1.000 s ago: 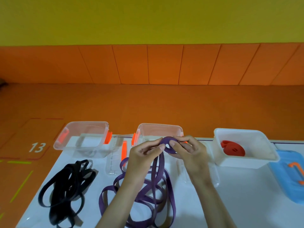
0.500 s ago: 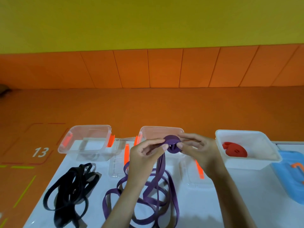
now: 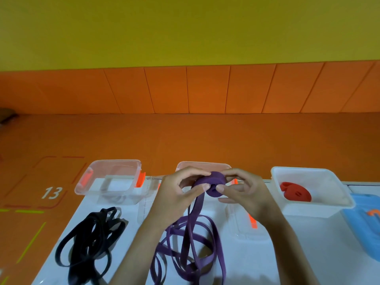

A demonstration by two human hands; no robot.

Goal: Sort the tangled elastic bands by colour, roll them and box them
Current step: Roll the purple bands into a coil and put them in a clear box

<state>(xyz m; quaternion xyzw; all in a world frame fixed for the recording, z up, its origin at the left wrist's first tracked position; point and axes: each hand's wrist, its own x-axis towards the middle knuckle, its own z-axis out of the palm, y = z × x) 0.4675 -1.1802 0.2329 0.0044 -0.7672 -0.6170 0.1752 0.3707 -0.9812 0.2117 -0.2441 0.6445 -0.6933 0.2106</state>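
Left hand and right hand both pinch the half-wound roll of flat purple elastic band with curled fingertips, just in front of the middle clear plastic box, while its loose purple tail loops on the white table. Slacken either pinch and I reckon the springy coil pops open, or the tail snags in its own loops. Count: three boxes, meaning that one, the left clear box and a white tub with one red rolled band, plus one black tangle, strands uncountable.
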